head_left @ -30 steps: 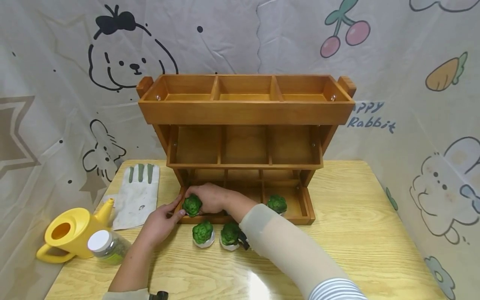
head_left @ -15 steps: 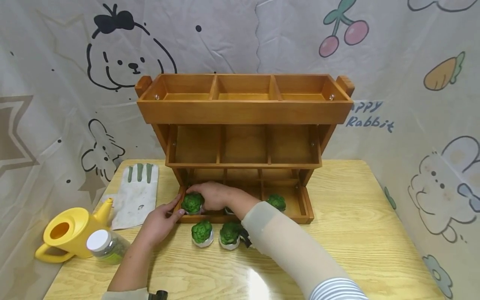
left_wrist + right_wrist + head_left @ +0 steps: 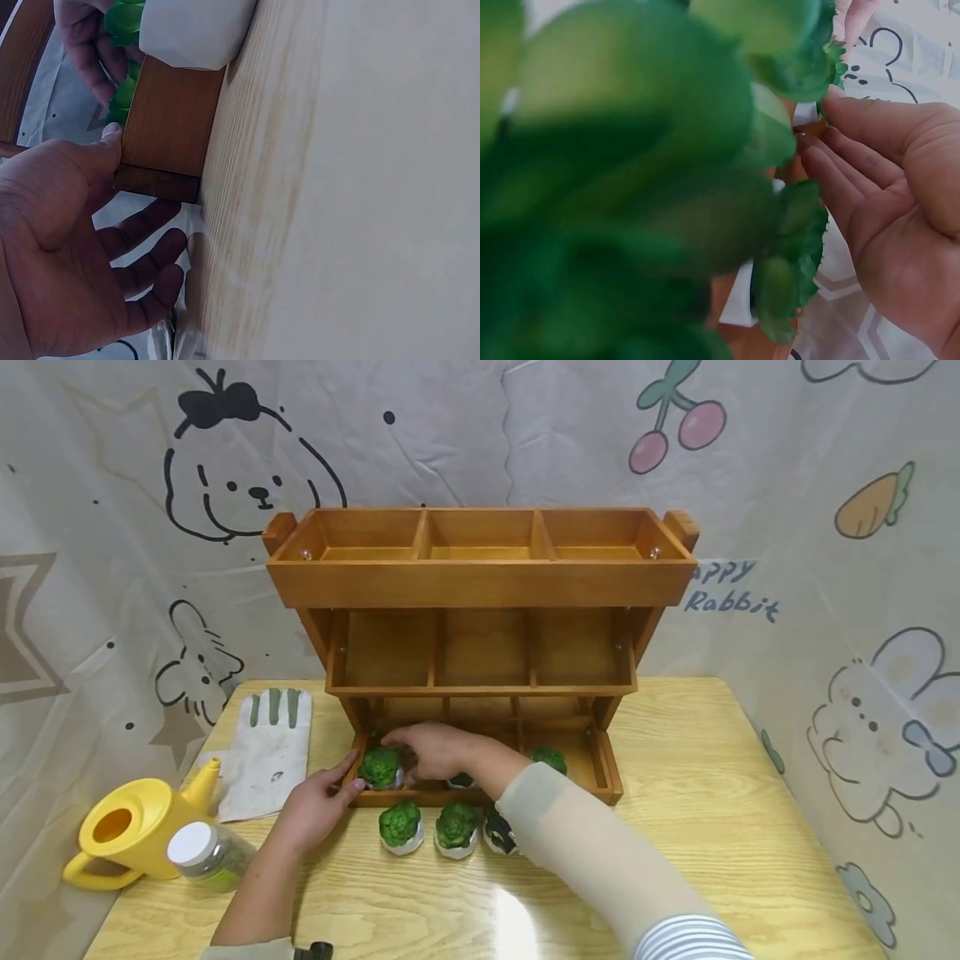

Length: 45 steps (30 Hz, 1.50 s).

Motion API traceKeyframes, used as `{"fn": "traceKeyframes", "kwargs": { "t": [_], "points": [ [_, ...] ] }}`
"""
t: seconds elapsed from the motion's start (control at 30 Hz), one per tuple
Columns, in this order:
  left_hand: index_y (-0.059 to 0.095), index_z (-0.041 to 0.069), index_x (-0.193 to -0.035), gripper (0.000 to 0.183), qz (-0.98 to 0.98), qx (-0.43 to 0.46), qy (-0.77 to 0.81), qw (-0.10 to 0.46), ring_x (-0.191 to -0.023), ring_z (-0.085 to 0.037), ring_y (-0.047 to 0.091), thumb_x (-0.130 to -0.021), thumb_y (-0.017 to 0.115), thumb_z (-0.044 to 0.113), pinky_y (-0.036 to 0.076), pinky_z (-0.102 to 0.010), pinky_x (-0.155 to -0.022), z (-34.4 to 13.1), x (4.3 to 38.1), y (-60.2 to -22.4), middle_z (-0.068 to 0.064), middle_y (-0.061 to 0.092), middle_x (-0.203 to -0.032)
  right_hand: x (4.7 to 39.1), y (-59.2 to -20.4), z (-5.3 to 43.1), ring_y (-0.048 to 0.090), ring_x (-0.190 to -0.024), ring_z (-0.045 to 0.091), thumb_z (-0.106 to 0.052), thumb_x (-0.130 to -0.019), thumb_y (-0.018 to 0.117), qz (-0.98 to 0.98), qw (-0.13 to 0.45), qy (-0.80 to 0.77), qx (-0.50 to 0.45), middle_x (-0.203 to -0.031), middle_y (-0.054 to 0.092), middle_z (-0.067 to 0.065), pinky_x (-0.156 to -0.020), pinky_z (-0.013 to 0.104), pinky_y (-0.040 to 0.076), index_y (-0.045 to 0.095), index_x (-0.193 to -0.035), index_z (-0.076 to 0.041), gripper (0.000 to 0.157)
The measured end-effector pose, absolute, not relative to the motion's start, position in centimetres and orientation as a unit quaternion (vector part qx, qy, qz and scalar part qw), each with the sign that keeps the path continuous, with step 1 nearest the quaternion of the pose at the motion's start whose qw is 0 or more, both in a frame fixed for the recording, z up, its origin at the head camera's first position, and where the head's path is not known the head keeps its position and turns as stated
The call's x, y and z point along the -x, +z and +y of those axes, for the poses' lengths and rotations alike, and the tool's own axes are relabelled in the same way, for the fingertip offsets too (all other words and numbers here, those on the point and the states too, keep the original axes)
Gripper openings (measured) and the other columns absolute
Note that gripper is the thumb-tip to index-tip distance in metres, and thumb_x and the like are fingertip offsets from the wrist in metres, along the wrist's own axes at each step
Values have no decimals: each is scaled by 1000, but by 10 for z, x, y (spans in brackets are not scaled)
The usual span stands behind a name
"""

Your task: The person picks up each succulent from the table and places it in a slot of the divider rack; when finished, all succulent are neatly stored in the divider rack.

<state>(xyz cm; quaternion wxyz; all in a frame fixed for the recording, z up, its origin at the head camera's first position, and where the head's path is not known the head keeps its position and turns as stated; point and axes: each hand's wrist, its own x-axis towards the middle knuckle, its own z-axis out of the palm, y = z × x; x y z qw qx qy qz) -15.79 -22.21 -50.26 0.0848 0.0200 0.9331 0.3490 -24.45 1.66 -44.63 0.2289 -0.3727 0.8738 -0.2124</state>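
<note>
A small green potted succulent (image 3: 380,768) in a white pot stands in the bottom-left compartment of the wooden tiered rack (image 3: 480,587). My right hand (image 3: 438,752) is just right of it, with the index finger reaching behind its leaves. In the right wrist view, that hand's fingers (image 3: 855,161) are nearly straight, the thumb tip at a leaf. My left hand (image 3: 315,806) pinches the bottom tray's front-left corner between thumb and index finger. Its other fingers are loosely bent outside the tray end (image 3: 157,184). Another succulent (image 3: 550,758) stands in the bottom-right compartment; a pot (image 3: 460,781) shows partly under the right wrist.
In front of the rack stand two succulents (image 3: 400,825) (image 3: 456,828) and a pot (image 3: 498,831) partly behind the right forearm. At left are a yellow watering can (image 3: 135,835), a white-lidded jar (image 3: 210,856) and a glove (image 3: 266,756). Printed cloth hangs behind.
My right hand has eased off the left succulent toward the right, its fingers loosening, and more of the plant and pot shows. My left hand keeps its place at the corner. The head view drifts slightly.
</note>
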Motion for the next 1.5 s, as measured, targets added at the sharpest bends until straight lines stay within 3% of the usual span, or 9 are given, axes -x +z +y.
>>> {"fn": "traceKeyframes", "kwargs": {
  "t": [0.33, 0.83, 1.5],
  "points": [
    [36, 22, -163, 65, 935, -17, 344, 85, -129, -47, 55, -107, 53, 51, 45, -63, -103, -223, 158, -501, -29, 47, -153, 245, -442, 32, 58, -132, 14, -10, -96, 76, 867, 245, -236, 365, -147, 60, 1, -106, 28, 47, 46, -157, -14, 68],
    [35, 22, -163, 65, 935, -17, 342, 88, -131, -49, 53, -107, 53, 50, 44, -64, -104, -223, 159, -502, -29, 46, -154, 246, -438, 65, 55, -137, 26, -4, -95, 75, 839, 254, -322, 357, -151, 55, 14, -109, 32, 47, 45, -156, -5, 68],
    [36, 20, -163, 67, 936, -17, 340, 88, -128, -48, 55, -106, 53, 53, 45, -64, -103, -221, 157, -502, -30, 48, -152, 217, -429, 100, 57, -134, 21, -10, -96, 77, 845, 220, -330, 358, -150, 57, 9, -107, 27, 47, 47, -156, -9, 67]
  ]
}}
